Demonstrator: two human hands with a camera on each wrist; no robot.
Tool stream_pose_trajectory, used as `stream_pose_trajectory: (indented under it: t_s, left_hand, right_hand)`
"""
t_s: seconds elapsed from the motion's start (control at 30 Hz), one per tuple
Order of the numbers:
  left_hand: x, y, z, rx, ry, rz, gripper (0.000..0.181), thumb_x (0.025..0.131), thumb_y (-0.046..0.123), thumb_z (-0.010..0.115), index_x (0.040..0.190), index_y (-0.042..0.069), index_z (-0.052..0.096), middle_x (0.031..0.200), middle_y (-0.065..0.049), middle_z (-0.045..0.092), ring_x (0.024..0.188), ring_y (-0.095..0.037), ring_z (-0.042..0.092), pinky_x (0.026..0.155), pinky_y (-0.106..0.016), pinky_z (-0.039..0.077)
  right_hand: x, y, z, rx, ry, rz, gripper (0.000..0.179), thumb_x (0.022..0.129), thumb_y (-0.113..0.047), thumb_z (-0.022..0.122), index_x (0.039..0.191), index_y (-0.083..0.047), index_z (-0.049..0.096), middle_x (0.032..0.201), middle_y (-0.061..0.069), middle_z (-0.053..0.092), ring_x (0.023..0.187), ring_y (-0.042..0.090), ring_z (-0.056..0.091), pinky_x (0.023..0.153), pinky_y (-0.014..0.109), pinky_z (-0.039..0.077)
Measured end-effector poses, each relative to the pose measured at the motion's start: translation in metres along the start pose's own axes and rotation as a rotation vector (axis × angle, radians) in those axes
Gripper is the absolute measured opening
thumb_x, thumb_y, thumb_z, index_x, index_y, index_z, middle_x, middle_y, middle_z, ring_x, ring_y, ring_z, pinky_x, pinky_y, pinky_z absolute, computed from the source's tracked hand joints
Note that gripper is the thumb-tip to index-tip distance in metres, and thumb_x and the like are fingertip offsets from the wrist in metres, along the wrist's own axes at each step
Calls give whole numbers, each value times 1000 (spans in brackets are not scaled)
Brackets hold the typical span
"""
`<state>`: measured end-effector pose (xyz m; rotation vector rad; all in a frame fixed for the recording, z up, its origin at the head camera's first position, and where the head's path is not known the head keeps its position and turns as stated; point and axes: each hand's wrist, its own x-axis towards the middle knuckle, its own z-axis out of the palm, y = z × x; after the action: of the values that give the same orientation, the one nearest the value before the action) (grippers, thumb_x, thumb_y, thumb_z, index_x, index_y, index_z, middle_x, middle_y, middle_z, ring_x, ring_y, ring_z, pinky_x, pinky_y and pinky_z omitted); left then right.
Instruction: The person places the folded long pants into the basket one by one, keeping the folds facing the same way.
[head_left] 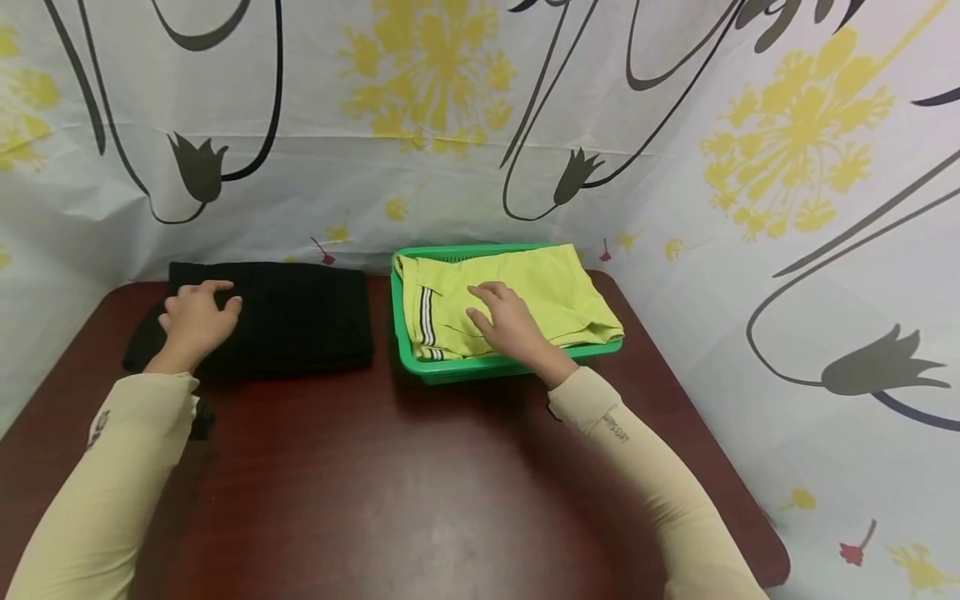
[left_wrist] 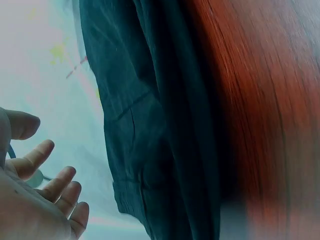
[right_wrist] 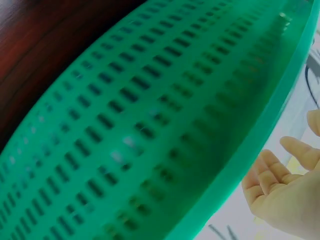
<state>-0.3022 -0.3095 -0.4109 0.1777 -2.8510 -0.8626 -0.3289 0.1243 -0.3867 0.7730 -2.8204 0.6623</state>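
A folded black garment lies at the back left of the table. Over its left part hovers my left hand, fingers loosely bent and holding nothing; the left wrist view shows the hand apart from the dark cloth. To the right stands a green plastic basket with slotted walls. Folded yellow-green shorts or trousers with a black-and-white striped trim lie in it. My right hand is above them, fingers loosely spread with nothing between them. Contact with the yellow cloth cannot be made out.
Both things rest on a dark red-brown wooden table. A small black item shows beside my left sleeve. White sheeting with flower prints hangs behind the table and along its right side.
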Motion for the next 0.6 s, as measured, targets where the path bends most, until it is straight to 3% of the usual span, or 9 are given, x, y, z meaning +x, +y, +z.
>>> stream_pose_trajectory:
  t_s: [0.37,0.6]
  left_hand:
    - [-4,-16,-16,36,1,-72,62,101,35,37,147,-4,28,139,-47,19,119,-64,21,91,-70,18]
    - [-11,-33,-22,79,-42,-153,66,99,35,39,146,-9,24,138,-49,19,120,-67,20,92,-71,20]
  right_hand:
    - [13,-39,10,-45,-54,-72,49,101,-29,50,144,-6,44,142,18,46,127,32,49,103,48,43]
    - [19,-69,23,-94,-112,-144,48,101,-30,50,143,-7,46,144,17,45,127,32,49,103,45,43]
